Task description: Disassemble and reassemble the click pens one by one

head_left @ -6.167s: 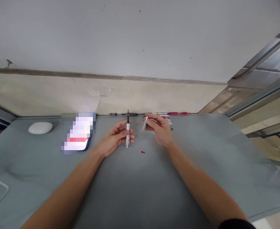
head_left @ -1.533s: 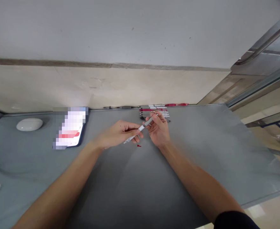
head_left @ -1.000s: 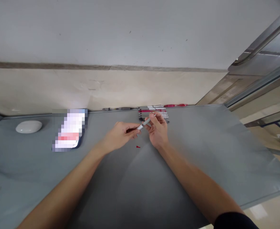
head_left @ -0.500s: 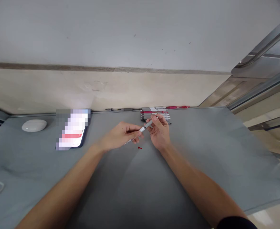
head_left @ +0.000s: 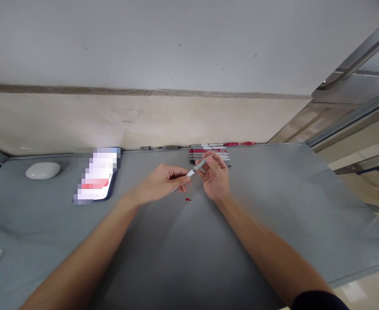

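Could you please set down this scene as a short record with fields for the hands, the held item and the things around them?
left hand: gripping the white part of a grey-and-white pen
right hand: fingers on the pen's grey end
held pen: slanted, grey end farther from the wearer
grey table: beneath both hands
small red piece: on the table, nearer the wearer than the pen
row of pens: beyond the hands, partly hidden
phone: left, screen lit, partly pixelated

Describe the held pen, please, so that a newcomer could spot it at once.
Start at the gray table. Near its far edge, between the left hand and right hand, is a gray-and-white pen. Unlike the pens lying behind it, this one is held, slanting, by both hands.
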A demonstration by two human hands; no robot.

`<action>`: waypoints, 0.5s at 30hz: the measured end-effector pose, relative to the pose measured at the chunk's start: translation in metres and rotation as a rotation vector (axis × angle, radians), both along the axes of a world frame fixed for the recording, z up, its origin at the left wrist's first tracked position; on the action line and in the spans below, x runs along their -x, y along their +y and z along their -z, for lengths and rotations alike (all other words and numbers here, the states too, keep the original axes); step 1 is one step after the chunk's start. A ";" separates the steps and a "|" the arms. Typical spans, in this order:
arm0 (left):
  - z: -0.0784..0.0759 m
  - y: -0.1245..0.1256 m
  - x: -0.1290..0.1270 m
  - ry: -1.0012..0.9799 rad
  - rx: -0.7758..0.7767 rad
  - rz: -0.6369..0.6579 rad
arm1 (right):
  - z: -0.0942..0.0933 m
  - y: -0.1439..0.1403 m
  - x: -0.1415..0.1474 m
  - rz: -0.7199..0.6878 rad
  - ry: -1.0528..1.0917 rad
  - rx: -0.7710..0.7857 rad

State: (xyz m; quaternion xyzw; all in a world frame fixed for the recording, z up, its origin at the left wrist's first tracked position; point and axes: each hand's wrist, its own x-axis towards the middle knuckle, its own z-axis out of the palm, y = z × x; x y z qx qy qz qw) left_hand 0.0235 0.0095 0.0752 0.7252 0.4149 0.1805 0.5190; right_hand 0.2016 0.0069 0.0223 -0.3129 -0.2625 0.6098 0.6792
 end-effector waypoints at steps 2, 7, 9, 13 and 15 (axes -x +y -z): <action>0.000 0.000 0.003 -0.005 0.047 0.029 | -0.001 0.000 -0.001 -0.017 0.004 -0.012; 0.002 0.000 0.002 -0.030 0.097 0.052 | 0.001 0.001 -0.001 -0.041 0.034 -0.010; 0.002 -0.001 0.000 -0.020 0.048 0.041 | 0.003 0.001 0.000 -0.038 0.034 -0.003; 0.004 -0.004 -0.005 0.102 -0.149 -0.065 | 0.003 0.002 0.002 0.031 0.024 0.033; 0.004 -0.005 -0.006 0.152 -0.208 -0.097 | 0.002 0.002 0.003 0.054 0.031 0.047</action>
